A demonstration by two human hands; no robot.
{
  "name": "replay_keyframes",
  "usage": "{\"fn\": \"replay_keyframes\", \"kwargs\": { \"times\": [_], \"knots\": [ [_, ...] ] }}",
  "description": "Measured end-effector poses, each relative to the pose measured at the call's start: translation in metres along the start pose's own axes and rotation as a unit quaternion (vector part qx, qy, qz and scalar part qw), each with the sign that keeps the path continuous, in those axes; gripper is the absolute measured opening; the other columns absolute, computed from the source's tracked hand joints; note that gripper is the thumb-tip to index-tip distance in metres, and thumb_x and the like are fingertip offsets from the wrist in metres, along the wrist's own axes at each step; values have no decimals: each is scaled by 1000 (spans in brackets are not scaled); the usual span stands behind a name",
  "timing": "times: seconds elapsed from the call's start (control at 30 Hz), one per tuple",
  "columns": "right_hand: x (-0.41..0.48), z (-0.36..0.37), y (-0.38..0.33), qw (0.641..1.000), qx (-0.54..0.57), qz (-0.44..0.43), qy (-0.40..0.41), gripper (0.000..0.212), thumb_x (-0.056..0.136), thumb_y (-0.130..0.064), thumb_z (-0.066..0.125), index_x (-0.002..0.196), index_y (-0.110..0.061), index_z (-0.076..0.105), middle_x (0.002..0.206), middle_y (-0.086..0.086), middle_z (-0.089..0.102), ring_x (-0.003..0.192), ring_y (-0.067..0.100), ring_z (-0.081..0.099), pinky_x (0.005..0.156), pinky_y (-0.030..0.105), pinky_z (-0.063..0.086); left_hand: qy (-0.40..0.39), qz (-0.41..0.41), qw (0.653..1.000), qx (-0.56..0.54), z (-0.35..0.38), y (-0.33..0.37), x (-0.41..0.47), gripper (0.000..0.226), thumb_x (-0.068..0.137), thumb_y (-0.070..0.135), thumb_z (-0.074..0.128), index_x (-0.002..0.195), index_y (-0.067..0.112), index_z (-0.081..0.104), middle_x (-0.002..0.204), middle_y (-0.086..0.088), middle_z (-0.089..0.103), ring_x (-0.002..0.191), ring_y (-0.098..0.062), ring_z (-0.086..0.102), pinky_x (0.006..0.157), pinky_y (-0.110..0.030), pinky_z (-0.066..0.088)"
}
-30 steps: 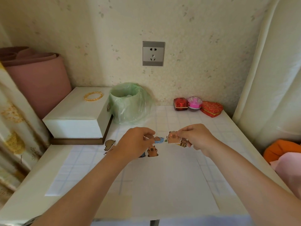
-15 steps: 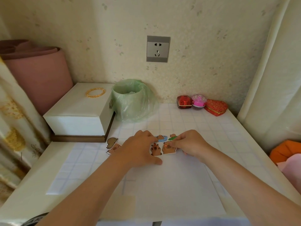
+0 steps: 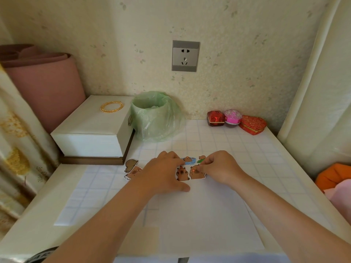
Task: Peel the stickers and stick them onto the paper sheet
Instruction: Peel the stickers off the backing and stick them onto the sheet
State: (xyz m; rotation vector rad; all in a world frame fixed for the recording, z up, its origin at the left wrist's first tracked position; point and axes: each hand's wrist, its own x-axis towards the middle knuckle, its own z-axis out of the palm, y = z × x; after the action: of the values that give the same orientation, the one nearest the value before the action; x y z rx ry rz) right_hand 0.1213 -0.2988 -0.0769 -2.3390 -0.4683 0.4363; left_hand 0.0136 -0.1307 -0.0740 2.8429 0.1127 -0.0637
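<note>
Brown with a white rim, the capybara sticker [image 3: 198,174] sits under our right hand [image 3: 220,168]. Its curled thumb and forefinger seem to pinch the upper edge, though the view is too small to be sure. The lower part lies on the paper sheet [image 3: 209,215]. Just left of the grip our left hand [image 3: 163,173] rests flat with straight fingers, holding the sheet down and gripping nothing. We should lower the sticker from the bottom edge upward, then rub it flat, without covering the neighbour sticker [image 3: 183,174] just beside it. Far left of the grip, loose stickers [image 3: 132,168] wait off the sheet.
</note>
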Motion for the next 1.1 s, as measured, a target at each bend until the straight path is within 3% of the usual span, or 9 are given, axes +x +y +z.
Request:
{"fn": "replay_keyframes", "kwargs": {
  "times": [0.23,0.37,0.5,0.67,0.77,0.93,1.0,1.1],
  "knots": [
    [0,1,-2,1000,-15,-3,0,6,81,-25,78,79,-19,79,93,-8,66,70,1,52,56,21,35,-5,-1,1000,-8,0,0,0,84,72,66,72,144,35,43,133,14,43,121,-11,37,98,-34,43],
    [-2,1,-2,999,-36,-4,5,8,79,-28,79,74,-22,77,97,-6,71,81,4,56,57,22,38,-11,32,999,-15,2,1,-2,77,79,56,71,146,43,36,136,14,40,126,-12,32,102,-33,34],
    [-1,3,-5,997,-73,7,15,10,76,-35,80,74,-26,76,111,-12,71,98,6,64,61,25,47,-25,92,995,-6,4,7,-2,53,87,38,66,138,40,51,146,14,37,133,-13,29,104,-32,32],
    [-6,-1,-14,985,-167,11,43,19,79,-46,77,86,-29,77,79,-17,64,75,9,59,53,23,39,-38,118,992,27,8,10,-4,43,94,31,57,136,29,58,145,13,42,128,-17,35,101,-27,33],
    [-10,1,-17,970,-231,-16,75,24,81,-50,73,90,-28,75,77,-12,65,74,12,59,52,23,37,-35,112,993,26,9,11,-7,44,95,29,56,138,26,55,147,12,42,130,-18,35,103,-31,38],
    [-13,-1,-10,947,-301,-40,103,40,78,-64,69,74,-24,63,66,-7,57,66,14,58,49,25,34,1,94,995,44,16,17,-10,43,92,32,51,134,26,53,142,15,46,125,-16,39,100,-33,40],
    [-15,-4,-2,956,-268,-60,100,40,79,-65,68,92,-27,70,84,-9,66,80,12,63,59,26,43,13,78,995,56,22,17,-10,46,88,39,40,130,26,53,138,15,48,121,-17,40,97,-33,40],
    [-23,-5,10,954,-243,-155,81,35,90,-53,63,119,-35,65,103,-13,60,91,7,59,67,26,40,38,77,994,72,29,18,-9,65,76,47,17,125,23,54,130,11,53,115,-17,43,93,-34,43]
  ]
}}
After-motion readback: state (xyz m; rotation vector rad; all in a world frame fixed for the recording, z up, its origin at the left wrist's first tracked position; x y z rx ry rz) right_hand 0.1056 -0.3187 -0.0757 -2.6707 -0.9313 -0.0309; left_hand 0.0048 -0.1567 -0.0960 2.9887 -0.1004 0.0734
